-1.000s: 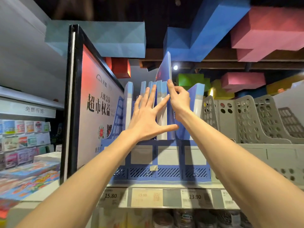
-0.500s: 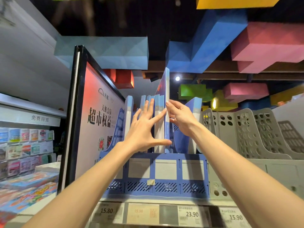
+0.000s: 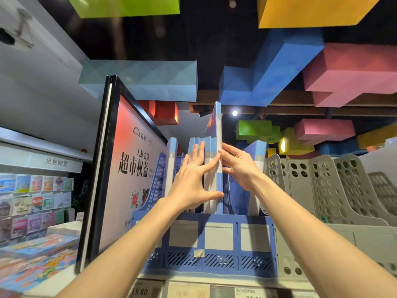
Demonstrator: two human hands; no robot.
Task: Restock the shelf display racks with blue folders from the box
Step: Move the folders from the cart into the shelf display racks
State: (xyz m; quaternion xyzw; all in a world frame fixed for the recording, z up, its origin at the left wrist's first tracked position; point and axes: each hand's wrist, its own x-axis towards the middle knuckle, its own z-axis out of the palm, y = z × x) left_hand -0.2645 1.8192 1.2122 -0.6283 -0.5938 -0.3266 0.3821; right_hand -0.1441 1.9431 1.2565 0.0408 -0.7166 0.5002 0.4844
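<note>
Two hands are raised to a blue rack (image 3: 214, 239), with price tags (image 3: 139, 291) seen below it. The left hand (image 3: 191, 179) is laid flat, its fingers straight and spread, against the spines of the folders (image 3: 209, 168) that stand in the rack's middle slots. Its thumb (image 3: 217, 194) is stretched across the lower spines, and nothing is gripped by it.

One tall folder (image 3: 217, 134) is seen upright among the others. Its top is well above theirs and its lower end is inside the rack, just beside the left index finger. The right hand (image 3: 240, 166) is set against this folder's right side, with lightly bent fingertips (image 3: 221, 150) touching the spine edge. Whether the folder is pinched or merely touched cannot be told.

A leaning folder (image 3: 255, 160) is propped in the slot to the right, behind the right hand. A single folder (image 3: 171, 164) stands apart in the leftmost slot.

Grey racks (image 3: 322, 190) are lined up just beside the blue one on the right. A black-framed sign (image 3: 133, 168) with printed characters is stood against the rack's left side. Rows of cards (image 3: 34, 194) are displayed further left. Coloured blocks (image 3: 352, 76) are hung from the dark ceiling above.
</note>
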